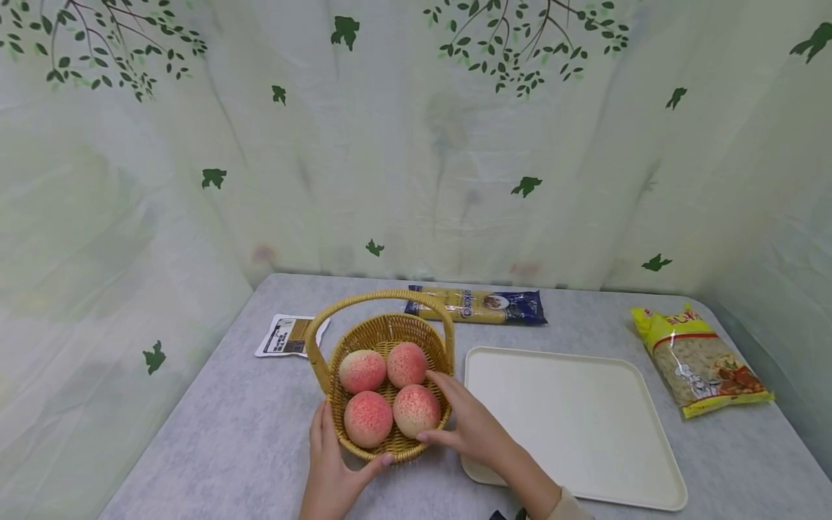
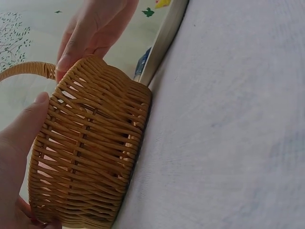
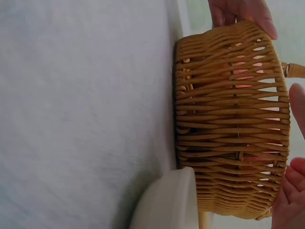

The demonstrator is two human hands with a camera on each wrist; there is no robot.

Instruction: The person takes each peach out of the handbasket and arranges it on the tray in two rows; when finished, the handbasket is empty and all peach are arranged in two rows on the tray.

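Observation:
A woven wicker basket (image 1: pixel 437 345) with a tall arched handle (image 1: pixel 390 295) stands on the table, holding several pink-and-cream peaches. My left hand (image 1: pixel 333 469) grips its near left side, the thumb along the rim and the fingers around the outer wall. Over the right rim reaches my right hand (image 1: pixel 479 426), thumb and forefinger spread about the near right peach (image 1: pixel 416 410). The thumb tip overlaps that peach's lower edge; the other fingers are hidden from above. Low in the right wrist view, the basket wall (image 3: pixel 228 119) shows beneath the hand.
Right of the basket lies a cream rectangular tray (image 1: pixel 572 419). A yellow bag of dry food (image 1: pixel 705 361) rests at the far right. Behind the basket are a blue-and-yellow pasta packet (image 1: pixel 477 305) and, leftward, a white-and-brown pouch (image 1: pixel 286 336). A leaf-patterned curtain (image 1: pixel 422 180) borders the table.

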